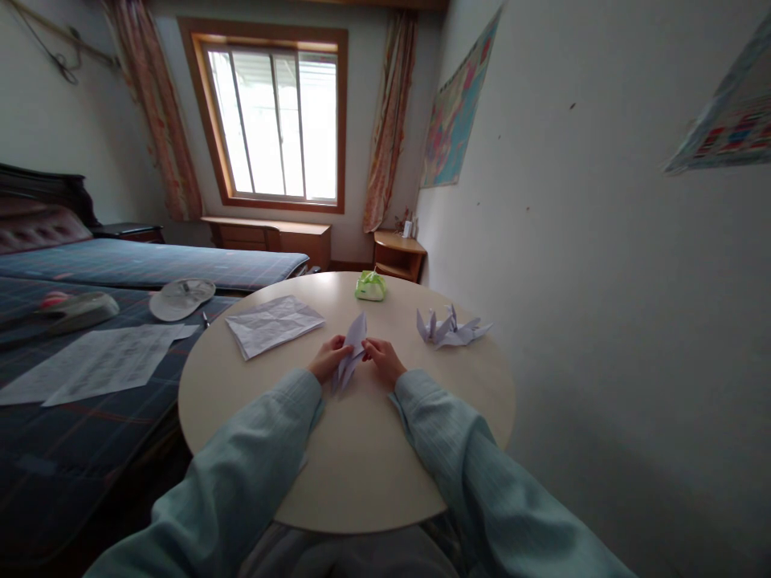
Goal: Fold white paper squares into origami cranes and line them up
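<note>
**Two hands holding a folded paper piece [357,327] over a round tabletop [361,474]**

The piece sits between the hands, just beyond the tabletop's centre, its long axis running from one o'clock to seven. The left hand [327,360] overlaps it more, fingers closed on its middle; the right hand [385,361] pinches its edge at three o'clock.

On the pale tabletop, creased paper sheets [274,325] lie at ten o'clock, a green packet [369,286] at twelve, and folded paper birds [451,329] at two. Beyond, a plaid bed [36,466] fills nine o'clock, and a bright window [259,120] stands at eleven.
</note>
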A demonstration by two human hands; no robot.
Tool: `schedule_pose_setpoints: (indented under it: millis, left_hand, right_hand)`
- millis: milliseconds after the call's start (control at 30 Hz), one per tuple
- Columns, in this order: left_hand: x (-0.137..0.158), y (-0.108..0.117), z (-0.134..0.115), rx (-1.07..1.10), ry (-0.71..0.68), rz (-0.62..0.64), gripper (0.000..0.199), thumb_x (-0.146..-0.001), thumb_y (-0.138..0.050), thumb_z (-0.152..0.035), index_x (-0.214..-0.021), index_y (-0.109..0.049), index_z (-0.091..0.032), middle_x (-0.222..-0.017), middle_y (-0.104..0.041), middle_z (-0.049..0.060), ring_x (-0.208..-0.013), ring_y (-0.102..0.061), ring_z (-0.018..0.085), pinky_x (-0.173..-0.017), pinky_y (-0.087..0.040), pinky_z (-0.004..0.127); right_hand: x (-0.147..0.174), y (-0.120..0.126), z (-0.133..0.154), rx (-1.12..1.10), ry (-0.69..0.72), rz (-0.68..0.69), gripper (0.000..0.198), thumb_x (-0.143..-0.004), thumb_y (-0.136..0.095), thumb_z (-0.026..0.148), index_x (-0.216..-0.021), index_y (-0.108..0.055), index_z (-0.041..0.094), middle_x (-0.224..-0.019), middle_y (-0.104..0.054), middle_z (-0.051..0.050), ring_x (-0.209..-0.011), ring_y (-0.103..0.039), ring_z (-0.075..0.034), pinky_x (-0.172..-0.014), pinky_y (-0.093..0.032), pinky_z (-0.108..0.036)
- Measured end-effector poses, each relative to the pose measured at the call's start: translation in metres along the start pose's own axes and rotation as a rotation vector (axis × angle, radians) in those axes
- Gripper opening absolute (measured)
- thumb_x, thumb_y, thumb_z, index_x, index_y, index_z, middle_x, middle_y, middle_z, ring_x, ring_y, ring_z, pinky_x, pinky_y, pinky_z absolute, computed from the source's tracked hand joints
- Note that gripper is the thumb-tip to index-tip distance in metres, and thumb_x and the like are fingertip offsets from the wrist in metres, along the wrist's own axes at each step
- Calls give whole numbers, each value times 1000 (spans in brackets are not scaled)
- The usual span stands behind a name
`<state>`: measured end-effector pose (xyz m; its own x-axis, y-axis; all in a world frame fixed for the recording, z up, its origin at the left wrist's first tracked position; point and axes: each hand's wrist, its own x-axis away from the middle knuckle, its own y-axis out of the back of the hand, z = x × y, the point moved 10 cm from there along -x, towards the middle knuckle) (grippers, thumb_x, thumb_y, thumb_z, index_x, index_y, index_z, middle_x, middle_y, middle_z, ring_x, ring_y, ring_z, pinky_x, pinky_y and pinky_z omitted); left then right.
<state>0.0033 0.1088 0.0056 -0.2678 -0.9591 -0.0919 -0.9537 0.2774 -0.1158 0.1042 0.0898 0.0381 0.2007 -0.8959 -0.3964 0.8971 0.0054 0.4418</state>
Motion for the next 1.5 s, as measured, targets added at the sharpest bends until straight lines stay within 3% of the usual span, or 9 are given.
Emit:
schedule_pose_setpoints:
  millis: [533, 800, 1000, 1200, 1500]
  left_hand:
    - [-8, 5, 3, -185, -48, -5, 40, -51, -65, -44, -72, -53, -13, -63, -55, -1, -59, -48, 11, -54, -36, 23]
    - [-9, 11, 2, -174, -52, -58, 41, -50, -66, -46, -73, -55, -13, -63, -58, -1, -62, -51, 12, -59, -38, 25]
    - [-6, 12, -1, -132, -45, -68, 45, -53, -64, -47, -80, -56, -13, -71, -61, 2, -66, -54, 14, -61, -40, 25]
    - [-4, 11, -2, -188, -30, -70, 45, -54, -62, -50, -78, -57, -13, -63, -59, 0, -63, -53, 14, -60, -39, 25]
    - [-6, 10, 2, -160, -18, -44, 49, -51, -62, -53, -79, -55, -14, -63, -58, -1, -56, -50, 11, -54, -36, 23]
  right_hand:
    - [0, -10, -20, -364, -189, 40, 21, -63, -49, 34, -62, -57, 14, -56, -53, 2, -55, -45, -9, -55, -34, -23]
    - [5, -19, -18, -571, -265, 102, 20, -63, -55, 33, -70, -61, 15, -66, -59, 0, -64, -50, -11, -62, -35, -23]
    - [6, -20, -14, -570, -261, 124, 22, -61, -58, 33, -75, -63, 16, -73, -62, -2, -72, -52, -12, -66, -34, -24]
    - [7, -20, -9, -523, -250, 137, 26, -62, -59, 39, -78, -63, 17, -76, -62, -1, -73, -52, -12, -68, -33, -26]
    - [5, -18, -11, -502, -243, 116, 30, -59, -62, 44, -69, -59, 16, -70, -59, 0, -69, -50, -11, -65, -35, -25]
